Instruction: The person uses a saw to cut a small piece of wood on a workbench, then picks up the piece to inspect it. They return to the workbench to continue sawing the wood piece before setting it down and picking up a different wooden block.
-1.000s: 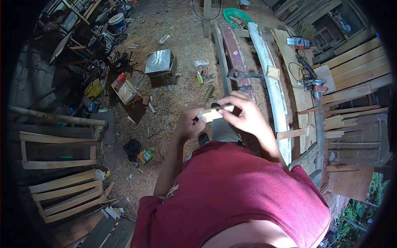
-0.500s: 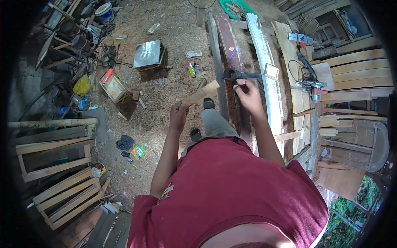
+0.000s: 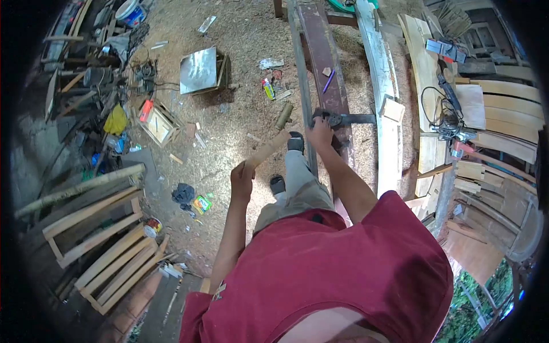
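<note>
My left hand [image 3: 242, 178] is closed round the lower end of a pale wooden piece [image 3: 267, 152], which slants up to the right above the ground. My right hand [image 3: 321, 135] is at the near end of a dark clamp-like tool [image 3: 349, 119] lying across the reddish-brown plank [image 3: 320, 51]; its fingers are bent against the tool, and their exact hold is partly hidden. A purple marker [image 3: 329, 81] and a small wood chip [image 3: 326, 71] lie on that plank, beyond the tool.
A whitish board [image 3: 374, 63] with a small wooden block [image 3: 393, 110] runs beside the plank. Power tools [image 3: 454, 128] rest on boards at right. A metal-topped box [image 3: 198, 71], a small wooden frame [image 3: 159, 124] and slatted frames [image 3: 117, 268] stand at left.
My right hand has moved left and down onto the near end of the dark tool. My left hand has shifted slightly lower with the wooden piece. The whole view has turned a little.
</note>
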Motion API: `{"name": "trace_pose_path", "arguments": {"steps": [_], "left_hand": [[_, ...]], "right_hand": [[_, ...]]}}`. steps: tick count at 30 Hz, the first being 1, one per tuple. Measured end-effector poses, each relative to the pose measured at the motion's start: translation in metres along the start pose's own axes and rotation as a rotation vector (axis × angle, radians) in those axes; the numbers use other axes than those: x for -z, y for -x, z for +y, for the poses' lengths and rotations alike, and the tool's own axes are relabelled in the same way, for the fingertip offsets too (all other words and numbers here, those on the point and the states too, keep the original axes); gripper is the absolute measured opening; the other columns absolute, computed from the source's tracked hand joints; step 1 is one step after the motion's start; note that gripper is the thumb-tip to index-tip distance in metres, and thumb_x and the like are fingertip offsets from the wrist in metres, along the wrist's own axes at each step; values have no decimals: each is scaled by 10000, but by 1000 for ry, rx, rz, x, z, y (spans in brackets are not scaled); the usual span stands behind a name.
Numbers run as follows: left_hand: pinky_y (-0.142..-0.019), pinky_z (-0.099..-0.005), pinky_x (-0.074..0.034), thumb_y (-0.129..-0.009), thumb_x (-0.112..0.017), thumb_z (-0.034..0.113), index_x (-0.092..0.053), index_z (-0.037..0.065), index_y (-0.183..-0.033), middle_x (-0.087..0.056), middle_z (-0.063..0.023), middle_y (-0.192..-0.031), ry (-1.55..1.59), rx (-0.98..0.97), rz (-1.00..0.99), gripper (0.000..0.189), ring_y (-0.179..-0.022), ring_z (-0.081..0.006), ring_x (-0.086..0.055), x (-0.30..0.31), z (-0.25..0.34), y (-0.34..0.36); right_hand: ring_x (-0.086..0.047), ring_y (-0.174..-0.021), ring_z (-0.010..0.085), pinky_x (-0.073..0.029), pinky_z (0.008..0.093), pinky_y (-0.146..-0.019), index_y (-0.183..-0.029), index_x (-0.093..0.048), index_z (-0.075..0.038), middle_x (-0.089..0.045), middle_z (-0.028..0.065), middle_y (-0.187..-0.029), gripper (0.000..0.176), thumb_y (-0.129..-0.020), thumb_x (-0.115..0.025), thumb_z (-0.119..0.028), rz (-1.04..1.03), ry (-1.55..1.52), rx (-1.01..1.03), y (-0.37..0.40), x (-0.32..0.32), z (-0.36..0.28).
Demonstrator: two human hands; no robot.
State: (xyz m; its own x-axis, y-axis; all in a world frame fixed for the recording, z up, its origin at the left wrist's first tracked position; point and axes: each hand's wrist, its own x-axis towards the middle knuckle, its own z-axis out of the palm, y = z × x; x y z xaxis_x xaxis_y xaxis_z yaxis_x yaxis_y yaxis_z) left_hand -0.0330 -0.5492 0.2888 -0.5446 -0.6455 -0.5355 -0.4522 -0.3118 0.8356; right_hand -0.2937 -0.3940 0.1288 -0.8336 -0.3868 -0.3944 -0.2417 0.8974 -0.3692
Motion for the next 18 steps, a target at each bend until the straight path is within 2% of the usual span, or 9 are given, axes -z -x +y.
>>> {"name": "trace_pose_path", "arguments": {"steps": [1, 4, 6, 10, 11, 14, 17, 18], "left_hand": [[-647, -295, -364, -1064, -562, 334, -616, 66, -842, -518, 27, -721, -22, -5, -21, 352, -696, -84, -454, -1, 0, -2], [-636, -291, -354, -1052, -553, 284, -601, 68, -821, -504, 33, -714, -64, 2, -40, 320, -689, -76, -443, -3, 5, -7], [-609, -290, -329, -1058, -549, 257, -576, 78, -793, -466, 48, -695, -64, 29, -13, 321, -666, -62, -408, -9, 9, -5], [-647, -302, -363, -1002, -526, 232, -582, 79, -770, -521, 21, -713, 55, 96, 12, 284, -681, -90, -458, -20, 18, -8], [-637, -300, -360, -997, -515, 240, -582, 84, -782, -516, 20, -704, 33, 95, 9, 274, -669, -90, -463, -22, 21, -6], [-636, -299, -363, -998, -503, 249, -576, 84, -785, -514, 15, -694, 58, 149, 17, 279, -660, -93, -462, -29, 26, -7], [-632, -300, -364, -1003, -489, 247, -579, 82, -789, -518, 8, -691, 55, 59, -52, 285, -653, -98, -463, -30, 32, -4], [-631, -300, -366, -1004, -490, 246, -582, 81, -792, -520, 6, -692, 55, 34, -79, 284, -653, -99, -464, -32, 34, -3]], "right_hand": [[-622, -1263, 433, -419, 669, -1051, -1292, -579, -60, -632, 216, -1372, 521, -907, -757, -362, -60, 20, -64, -6, 0, -5], [-653, -1211, 424, -432, 656, -1051, -1294, -522, -58, -657, 225, -1306, 544, -909, -772, -349, 3, 52, -139, -20, -7, -11], [-660, -1214, 427, -430, 667, -1048, -1354, -452, -54, -664, 237, -1296, 638, -883, -780, -333, -9, -11, -190, -31, -14, -9], [-682, -1187, 437, -429, 689, -1038, -1377, -399, -59, -678, 257, -1280, 696, -860, -791, -310, 8, -72, -246, -34, -11, -6], [-666, -1202, 455, -461, 640, -1032, -1371, -384, -63, -672, 262, -1286, 709, -843, -798, -292, 2, -109, -246, -29, -4, -6], [-690, -1140, 444, -512, 606, -969, -1314, -426, -82, -680, 243, -1217, 652, -842, -840, -257, 35, -201, -236, -17, 9, 4], [-689, -1083, 463, -533, 543, -931, -1284, -457, -80, -672, 237, -1185, 621, -820, -845, -221, 244, -276, -115, 9, 25, 22], [-683, -1055, 478, -525, 555, -919, -1286, -455, -74, -676, 248, -1155, 612, -819, -832, -198, 310, -289, -91, 16, 28, 31]]}}
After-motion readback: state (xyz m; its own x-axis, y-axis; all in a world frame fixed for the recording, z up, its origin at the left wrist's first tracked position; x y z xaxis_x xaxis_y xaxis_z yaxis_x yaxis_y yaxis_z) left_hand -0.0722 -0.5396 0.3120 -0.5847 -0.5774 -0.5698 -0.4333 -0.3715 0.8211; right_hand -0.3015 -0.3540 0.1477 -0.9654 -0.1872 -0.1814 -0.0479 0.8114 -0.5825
